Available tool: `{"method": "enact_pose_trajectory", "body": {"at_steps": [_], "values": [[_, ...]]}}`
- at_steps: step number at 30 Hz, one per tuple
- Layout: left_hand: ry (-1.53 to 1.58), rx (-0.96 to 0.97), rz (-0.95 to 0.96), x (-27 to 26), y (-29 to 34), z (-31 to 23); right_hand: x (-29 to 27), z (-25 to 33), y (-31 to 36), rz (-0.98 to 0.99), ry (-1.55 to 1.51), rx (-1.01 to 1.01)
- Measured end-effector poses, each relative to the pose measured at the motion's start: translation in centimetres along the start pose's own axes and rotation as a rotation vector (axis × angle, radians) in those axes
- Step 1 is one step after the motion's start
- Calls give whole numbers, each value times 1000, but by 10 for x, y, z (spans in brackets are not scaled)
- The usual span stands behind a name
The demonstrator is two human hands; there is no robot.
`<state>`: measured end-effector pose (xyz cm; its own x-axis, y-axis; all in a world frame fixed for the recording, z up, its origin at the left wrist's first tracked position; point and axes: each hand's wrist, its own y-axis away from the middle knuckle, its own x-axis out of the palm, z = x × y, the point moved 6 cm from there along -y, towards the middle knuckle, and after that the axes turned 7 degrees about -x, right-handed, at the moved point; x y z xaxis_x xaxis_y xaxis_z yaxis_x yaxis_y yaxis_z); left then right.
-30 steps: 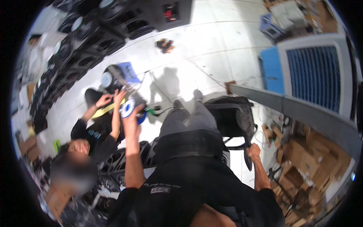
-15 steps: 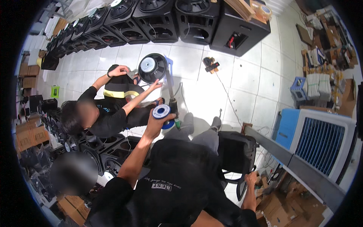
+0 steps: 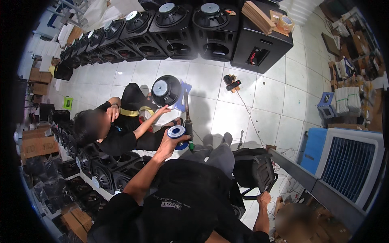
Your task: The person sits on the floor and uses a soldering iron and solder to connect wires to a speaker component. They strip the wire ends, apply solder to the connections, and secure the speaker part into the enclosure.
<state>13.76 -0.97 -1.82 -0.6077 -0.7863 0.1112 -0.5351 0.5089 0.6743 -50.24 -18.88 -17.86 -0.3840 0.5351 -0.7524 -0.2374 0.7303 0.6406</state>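
Note:
My left hand (image 3: 166, 146) is closed round a blue-and-white spool of solder wire (image 3: 176, 131) and what looks like a soldering iron (image 3: 189, 126), with a dark handle, a long metal shaft and a green end. The shaft points away from me, toward a large black loudspeaker driver (image 3: 172, 91). At the right, my right hand (image 3: 264, 198) is closed on the edge of a black chair (image 3: 259, 170). A co-worker (image 3: 121, 133) sits at my left, one hand touching the driver's lower rim and the other raised near the head.
A blue plastic stool (image 3: 185, 97) stands by the driver. Black speaker cabinets (image 3: 174, 42) line the far side. A power strip (image 3: 233, 85) with a trailing cord lies on the tiled floor. A metal beam (image 3: 298, 174) and an air cooler (image 3: 344, 166) stand at right.
The whole view has shifted. The chair I grip has turned, and my right hand has moved with it. The co-worker's raised hand has drawn back toward the head. My left hand keeps its hold.

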Motion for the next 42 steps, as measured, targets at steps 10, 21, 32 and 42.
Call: {"method": "enact_pose_trajectory", "body": {"at_steps": [10, 21, 32, 42], "values": [[87, 30, -64, 51, 4, -43, -24, 19, -43, 245, 22, -104], [232, 20, -91, 45, -47, -140, -63, 9, -61, 303, -10, 15], [85, -45, -17, -65, -214, -231, -122, 68, -74, 238, 99, 80], [47, -110, -7, -126, -274, -261, -193, 164, -119, 292, 112, 54]]}}
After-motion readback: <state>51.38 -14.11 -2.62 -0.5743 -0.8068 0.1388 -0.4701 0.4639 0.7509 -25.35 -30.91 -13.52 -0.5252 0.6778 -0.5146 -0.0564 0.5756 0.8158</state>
